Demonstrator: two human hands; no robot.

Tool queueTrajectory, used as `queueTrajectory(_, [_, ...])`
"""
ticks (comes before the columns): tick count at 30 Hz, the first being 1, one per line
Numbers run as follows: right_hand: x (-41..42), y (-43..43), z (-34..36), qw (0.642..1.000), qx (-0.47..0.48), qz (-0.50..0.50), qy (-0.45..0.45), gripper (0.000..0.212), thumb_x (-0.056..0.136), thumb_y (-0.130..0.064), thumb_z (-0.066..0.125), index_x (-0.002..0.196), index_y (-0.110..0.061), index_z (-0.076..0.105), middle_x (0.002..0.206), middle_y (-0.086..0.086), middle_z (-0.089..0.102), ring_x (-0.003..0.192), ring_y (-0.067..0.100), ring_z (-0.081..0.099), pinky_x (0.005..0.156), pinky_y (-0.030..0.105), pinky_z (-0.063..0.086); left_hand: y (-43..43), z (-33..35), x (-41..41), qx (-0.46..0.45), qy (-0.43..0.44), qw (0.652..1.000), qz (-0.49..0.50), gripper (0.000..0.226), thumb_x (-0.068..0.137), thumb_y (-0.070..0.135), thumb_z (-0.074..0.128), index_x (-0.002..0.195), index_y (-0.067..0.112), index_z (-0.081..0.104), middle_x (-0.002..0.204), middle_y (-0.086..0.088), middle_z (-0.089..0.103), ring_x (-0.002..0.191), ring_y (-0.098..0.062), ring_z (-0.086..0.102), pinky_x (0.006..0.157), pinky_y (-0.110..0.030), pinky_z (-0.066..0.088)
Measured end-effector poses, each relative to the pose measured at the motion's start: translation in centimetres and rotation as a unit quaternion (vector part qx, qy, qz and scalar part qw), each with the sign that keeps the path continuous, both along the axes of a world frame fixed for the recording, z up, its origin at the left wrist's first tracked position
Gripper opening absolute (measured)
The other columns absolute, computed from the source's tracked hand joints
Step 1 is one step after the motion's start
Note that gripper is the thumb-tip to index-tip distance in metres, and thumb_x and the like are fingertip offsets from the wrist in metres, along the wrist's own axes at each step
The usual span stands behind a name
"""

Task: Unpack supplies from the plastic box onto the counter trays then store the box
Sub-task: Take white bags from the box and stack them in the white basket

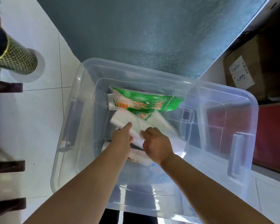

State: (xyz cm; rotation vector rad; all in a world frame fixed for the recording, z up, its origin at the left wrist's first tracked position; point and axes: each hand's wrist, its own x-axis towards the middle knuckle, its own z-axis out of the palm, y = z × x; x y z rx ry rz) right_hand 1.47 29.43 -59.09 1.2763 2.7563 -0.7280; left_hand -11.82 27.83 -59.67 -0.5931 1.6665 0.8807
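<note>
My left hand [121, 136] and right hand [157, 147] gripped the white packet [125, 121]. The green packet [142, 101] overlapping it at twelve o'clock could slide off

Plastic box [152, 73]: on floor [39, 110], ctr; upright panel [136, 29] behind its far rim.
In box, far side: packet [144, 101], lying flat.
Box ctr, nearer than packet & touching it: pack [128, 123]. L hand [121, 138] grips its near-left end, R hand [157, 143] just beside on the right.
Tube [18, 60]: on floor, left of box, apart.
Carton [249, 70]: right of panel, beyond box's far-right corner.
</note>
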Motion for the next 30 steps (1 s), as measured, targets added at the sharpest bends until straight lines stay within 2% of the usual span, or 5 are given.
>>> queueTrajectory(5, [1.9,0.0,0.5,0.996,0.019,-0.020,0.081,0.035,0.067,0.004,0.071,0.102,-0.001,0.069,0.089,0.016,0.069,0.079,0.031,0.065,0.056,0.031,0.055,0.0,-0.4,0.9,0.068,0.023,0.997,0.020,0.013,0.079,0.019,0.071,0.088,0.019,0.062,0.089,-0.003,0.067,0.079,-0.018,0.065,0.069,-0.030,0.051])
queueTrajectory(10, [4.6,0.8,2.0,0.969,0.001,-0.220,0.112,0.037,0.084,-0.002,0.058,0.122,-0.005,0.057,0.112,0.015,0.062,0.102,0.029,0.059,0.084,0.034,0.048,-0.5,4.6,-0.3,0.187,0.072,0.979,0.028,0.016,0.084,0.012,0.063,0.095,0.024,0.063,0.104,-0.001,0.069,0.097,-0.018,0.064,0.088,-0.037,0.050])
queueTrajectory(17, [4.6,0.3,1.7,0.977,-0.128,-0.162,-0.057,0.038,0.092,-0.017,0.053,0.130,-0.014,0.051,0.124,0.008,0.058,0.116,0.027,0.049,0.095,0.034,0.037,0.2,14.3,-6.7,0.321,0.320,0.876,-0.164,0.028,0.079,0.016,0.067,0.097,0.036,0.059,0.102,0.011,0.067,0.092,0.000,0.065,0.074,-0.018,0.052])
queueTrajectory(24, [1.0,-0.1,-2.0,0.979,-0.108,-0.108,-0.135,0.053,0.084,-0.028,0.063,0.130,-0.011,0.044,0.122,0.010,0.053,0.107,0.028,0.048,0.088,0.037,0.040,-0.2,14.2,-9.0,0.308,0.352,0.854,-0.228,0.030,0.079,0.017,0.071,0.096,0.037,0.058,0.100,0.019,0.066,0.091,0.003,0.064,0.078,-0.021,0.051])
queueTrajectory(30, [-0.1,-0.2,-2.4,0.977,-0.099,-0.103,-0.156,0.032,0.084,-0.029,0.059,0.108,-0.008,0.058,0.108,0.012,0.057,0.099,0.027,0.052,0.078,0.035,0.045,-1.2,13.8,-8.9,0.307,0.353,0.849,-0.244,0.035,0.072,0.024,0.071,0.105,0.029,0.060,0.105,0.009,0.067,0.101,-0.012,0.064,0.087,-0.031,0.051])
